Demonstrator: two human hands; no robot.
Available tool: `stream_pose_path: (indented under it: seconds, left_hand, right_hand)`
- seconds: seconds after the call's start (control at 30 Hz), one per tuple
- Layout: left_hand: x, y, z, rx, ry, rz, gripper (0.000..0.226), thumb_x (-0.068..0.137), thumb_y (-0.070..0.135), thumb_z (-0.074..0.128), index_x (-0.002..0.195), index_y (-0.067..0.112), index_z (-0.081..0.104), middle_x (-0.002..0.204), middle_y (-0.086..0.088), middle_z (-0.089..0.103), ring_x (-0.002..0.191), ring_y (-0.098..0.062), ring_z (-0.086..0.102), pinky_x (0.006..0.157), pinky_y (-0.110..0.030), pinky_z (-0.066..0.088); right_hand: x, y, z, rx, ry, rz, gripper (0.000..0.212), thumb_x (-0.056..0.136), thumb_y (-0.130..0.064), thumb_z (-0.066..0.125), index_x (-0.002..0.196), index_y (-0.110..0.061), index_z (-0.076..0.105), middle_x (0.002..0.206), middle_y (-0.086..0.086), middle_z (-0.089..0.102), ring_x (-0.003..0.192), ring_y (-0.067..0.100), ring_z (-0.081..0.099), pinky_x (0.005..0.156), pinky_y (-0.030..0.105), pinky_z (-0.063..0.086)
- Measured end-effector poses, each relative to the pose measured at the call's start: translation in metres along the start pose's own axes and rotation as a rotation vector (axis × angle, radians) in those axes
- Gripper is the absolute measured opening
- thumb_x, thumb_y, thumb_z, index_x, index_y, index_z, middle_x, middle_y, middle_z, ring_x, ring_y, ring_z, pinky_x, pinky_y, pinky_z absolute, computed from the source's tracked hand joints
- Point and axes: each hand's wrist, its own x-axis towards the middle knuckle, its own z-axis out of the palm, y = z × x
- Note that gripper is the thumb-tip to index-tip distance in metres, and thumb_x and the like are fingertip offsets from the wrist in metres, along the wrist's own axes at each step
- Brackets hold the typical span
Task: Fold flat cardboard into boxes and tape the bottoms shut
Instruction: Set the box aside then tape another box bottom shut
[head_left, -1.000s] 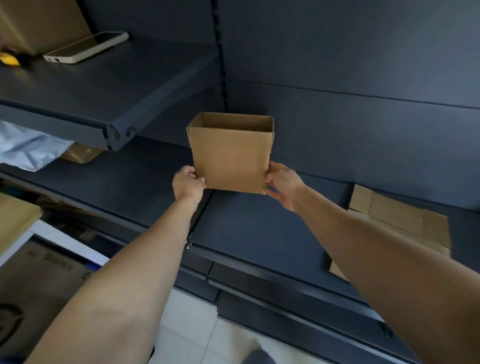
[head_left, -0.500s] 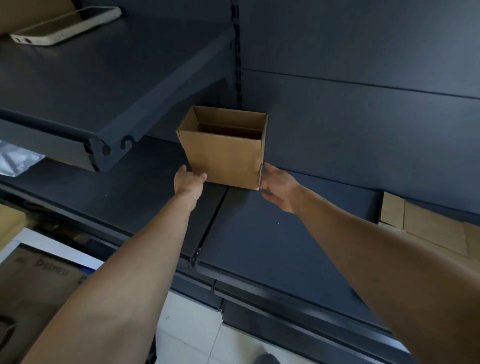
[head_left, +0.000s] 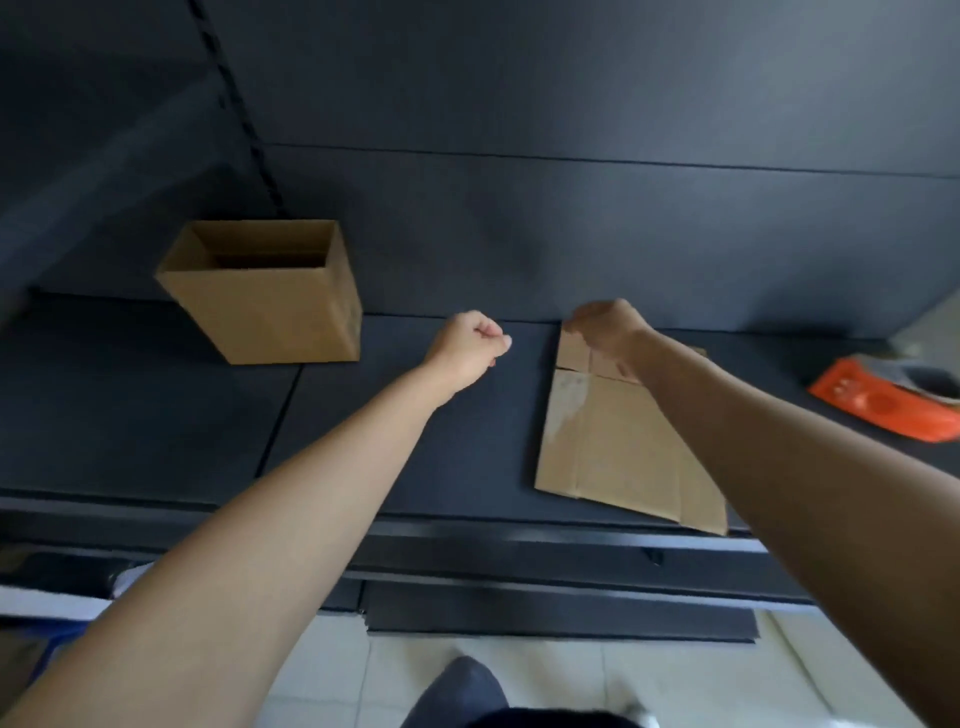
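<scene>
No legible txt; marks on orange pkg (head_left: 878, 402) too blurry.

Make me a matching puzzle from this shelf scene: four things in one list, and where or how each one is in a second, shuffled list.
Things:
1. box
2. flat cardboard
3. left hand
4. right hand

States:
A. lying flat on the shelf, right of centre
B. curled in a fist, holding nothing
C. standing upright on the left, top open
D. pinching the flat cardboard's far edge

Pairs: 1-C, 2-A, 3-B, 4-D
</scene>
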Motion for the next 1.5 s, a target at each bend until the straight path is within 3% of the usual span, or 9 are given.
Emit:
stream_pose_path:
  seconds: [0.1, 0.23, 0.37, 0.47, 0.6, 0.77, 1.07, 1.33, 1.5]
  left_hand:
    - [-0.01, 0.017, 0.054, 0.13, -0.186, -0.064, 0.03, 0.092, 0.021, 0.061, 0.117, 0.007, 0.054, 0.11, -0.007, 0.056, 0.105, -0.023, 0.054, 0.089, -0.031, 0.042]
    - [-0.018, 0.019, 0.098, 0.209, -0.197, -0.221, 0.069, 0.093, 0.023, 0.059, 0.147, 0.003, 0.022, 0.149, -0.013, 0.034, 0.135, -0.028, 0.036, 0.103, -0.033, 0.033]
    - [-0.019, 0.015, 0.114, 0.156, -0.148, -0.367, 0.07, 0.092, 0.021, 0.062, 0.147, 0.004, 0.022, 0.149, -0.013, 0.034, 0.135, -0.029, 0.036, 0.104, -0.038, 0.035]
    - [-0.02, 0.012, 0.123, 0.065, -0.119, -0.427, 0.065, 0.09, 0.02, 0.064, 0.144, 0.005, 0.03, 0.148, -0.013, 0.036, 0.134, -0.029, 0.037, 0.106, -0.042, 0.034]
    - [-0.027, 0.015, 0.131, 0.024, -0.089, -0.471, 0.066, 0.089, 0.021, 0.066, 0.144, 0.006, 0.031, 0.149, -0.013, 0.036, 0.135, -0.03, 0.037, 0.108, -0.044, 0.032]
    - [-0.038, 0.04, 0.142, -0.124, -0.137, -0.523, 0.049, 0.09, 0.02, 0.065, 0.133, 0.008, 0.044, 0.138, -0.011, 0.048, 0.12, -0.029, 0.049, 0.094, -0.048, 0.045]
    - [-0.036, 0.155, 0.183, -0.173, 0.073, -0.144, 0.09, 0.09, 0.046, 0.058, 0.153, 0.018, 0.0, 0.159, -0.005, 0.013, 0.142, -0.027, 0.026, 0.114, -0.045, 0.027]
    - [-0.04, 0.181, 0.229, -0.151, 0.242, -0.135, 0.079, 0.089, 0.041, 0.062, 0.148, 0.02, 0.014, 0.149, -0.004, 0.021, 0.125, -0.026, 0.04, 0.092, -0.036, 0.036]
    - [-0.038, 0.189, 0.243, -0.158, 0.293, -0.167, 0.068, 0.089, 0.037, 0.063, 0.14, 0.02, 0.02, 0.142, -0.004, 0.028, 0.099, -0.021, 0.039, 0.08, -0.031, 0.034]
  right_hand:
    - [-0.011, 0.046, -0.043, 0.003, 0.063, 0.127, 0.036, 0.092, -0.013, 0.057, 0.125, 0.002, 0.058, 0.13, 0.019, 0.058, 0.123, 0.032, 0.053, 0.086, 0.034, 0.045]
    - [-0.027, 0.101, -0.072, 0.0, 0.026, 0.277, 0.039, 0.093, -0.015, 0.057, 0.127, 0.004, 0.054, 0.105, 0.012, 0.053, 0.122, 0.033, 0.053, 0.087, 0.036, 0.043]
    - [-0.034, 0.137, -0.076, 0.061, -0.02, 0.378, 0.039, 0.096, -0.017, 0.054, 0.129, 0.003, 0.049, 0.113, 0.015, 0.056, 0.106, 0.027, 0.055, 0.088, 0.036, 0.043]
    - [-0.032, 0.146, -0.078, 0.202, -0.021, 0.407, 0.026, 0.093, -0.018, 0.056, 0.117, -0.006, 0.053, 0.08, 0.004, 0.049, 0.067, 0.018, 0.048, 0.074, 0.033, 0.046]
    - [-0.033, 0.146, -0.094, 0.362, -0.031, 0.416, 0.011, 0.093, -0.01, 0.057, 0.103, -0.005, 0.054, 0.079, 0.004, 0.055, 0.061, 0.014, 0.052, 0.045, 0.021, 0.043]
    - [-0.027, 0.131, -0.135, 0.316, 0.031, 0.247, 0.035, 0.083, 0.01, 0.061, 0.118, 0.003, 0.057, 0.115, 0.017, 0.063, 0.103, 0.032, 0.062, 0.08, 0.037, 0.051]
    - [-0.034, 0.083, -0.234, -0.448, 0.136, -0.287, 0.037, 0.082, -0.004, 0.06, 0.114, -0.021, 0.069, 0.096, 0.003, 0.065, 0.089, 0.021, 0.058, 0.075, 0.025, 0.047]
    - [-0.029, 0.12, -0.265, -0.596, 0.039, -0.36, 0.034, 0.083, -0.007, 0.056, 0.109, -0.024, 0.071, 0.106, 0.001, 0.07, 0.099, 0.022, 0.065, 0.087, 0.03, 0.054]
    - [-0.022, 0.137, -0.285, -0.502, 0.123, -0.247, 0.031, 0.089, -0.044, 0.059, 0.116, -0.03, 0.064, 0.107, 0.0, 0.066, 0.106, 0.025, 0.057, 0.102, 0.037, 0.038]
